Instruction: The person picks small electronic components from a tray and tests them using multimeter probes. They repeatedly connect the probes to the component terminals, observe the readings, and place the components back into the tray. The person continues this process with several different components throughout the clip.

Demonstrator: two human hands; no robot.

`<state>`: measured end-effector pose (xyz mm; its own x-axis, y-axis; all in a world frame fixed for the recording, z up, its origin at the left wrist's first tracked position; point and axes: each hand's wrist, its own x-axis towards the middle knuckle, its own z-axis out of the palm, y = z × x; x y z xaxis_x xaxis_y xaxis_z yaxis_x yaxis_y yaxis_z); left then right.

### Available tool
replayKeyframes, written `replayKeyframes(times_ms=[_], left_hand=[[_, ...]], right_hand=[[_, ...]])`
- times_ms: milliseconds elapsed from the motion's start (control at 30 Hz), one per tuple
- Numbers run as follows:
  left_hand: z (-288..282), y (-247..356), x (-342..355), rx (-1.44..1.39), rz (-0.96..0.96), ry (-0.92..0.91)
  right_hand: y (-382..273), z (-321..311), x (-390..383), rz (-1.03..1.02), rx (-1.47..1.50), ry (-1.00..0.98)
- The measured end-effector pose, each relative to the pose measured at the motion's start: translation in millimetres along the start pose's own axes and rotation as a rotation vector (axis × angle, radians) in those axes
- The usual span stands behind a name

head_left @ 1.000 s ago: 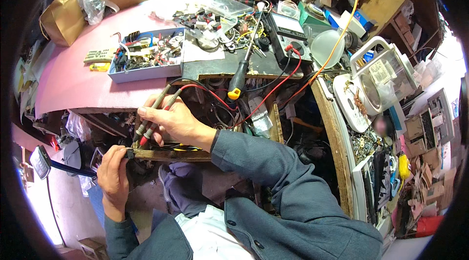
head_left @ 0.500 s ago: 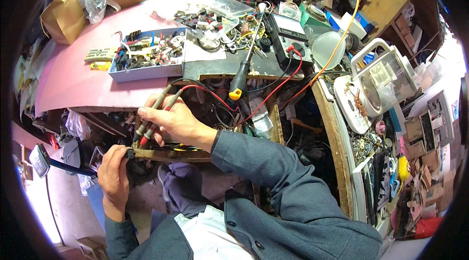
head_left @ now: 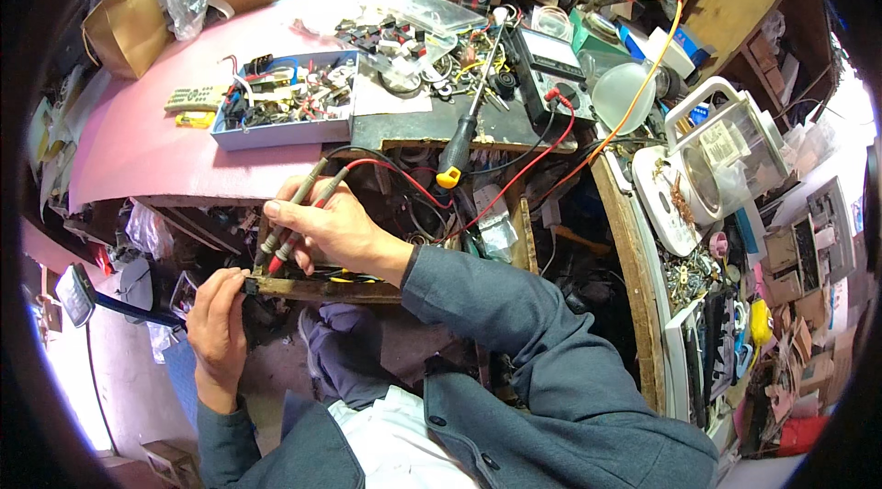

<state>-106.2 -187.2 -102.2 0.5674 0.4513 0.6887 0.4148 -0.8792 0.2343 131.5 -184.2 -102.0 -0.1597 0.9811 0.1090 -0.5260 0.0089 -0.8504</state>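
Note:
My right hand (head_left: 340,230) grips two multimeter probes together like chopsticks, one with a black lead and one red (head_left: 283,253). Their tips point down at a small black part (head_left: 250,286) beside the wooden drawer edge (head_left: 322,291). That part is pinched in the fingertips of my left hand (head_left: 217,328); its exact kind is too small to tell. Whether the tips touch it cannot be made out. Red and black leads run from the probes toward an analog multimeter (head_left: 551,76) on the bench. A screwdriver (head_left: 457,151) with a black and yellow handle lies left of the meter.
A blue-grey box (head_left: 285,134) of small electrical parts stands on the pink bench sheet (head_left: 129,149). More loose parts (head_left: 404,44) are heaped behind it. A clear-and-white appliance (head_left: 726,154) sits at the right, and an open drawer with tangled items lies below the bench edge.
The whole view has shifted slightly, so the bench appears a little farther right. Both hands keep nearly the same pose and hold the same things.

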Motion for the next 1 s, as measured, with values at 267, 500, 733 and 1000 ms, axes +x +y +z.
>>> replayKeyframes(times_ms=[267,500,733,1000], left_hand=[[2,1,1,-0.011,0.006,0.017],[-5,4,1,-0.019,0.005,-0.012],[-13,0,13,-0.005,0.077,-0.095],[-35,-10,25,0.032,0.091,-0.123]], right_hand=[[2,-3,0,0.02,-0.031,-0.008],[-1,1,-1,0.045,-0.047,0.018],[-3,0,-2,-0.005,-0.077,-0.004],[2,-1,-1,-0.082,-0.101,-0.012]])
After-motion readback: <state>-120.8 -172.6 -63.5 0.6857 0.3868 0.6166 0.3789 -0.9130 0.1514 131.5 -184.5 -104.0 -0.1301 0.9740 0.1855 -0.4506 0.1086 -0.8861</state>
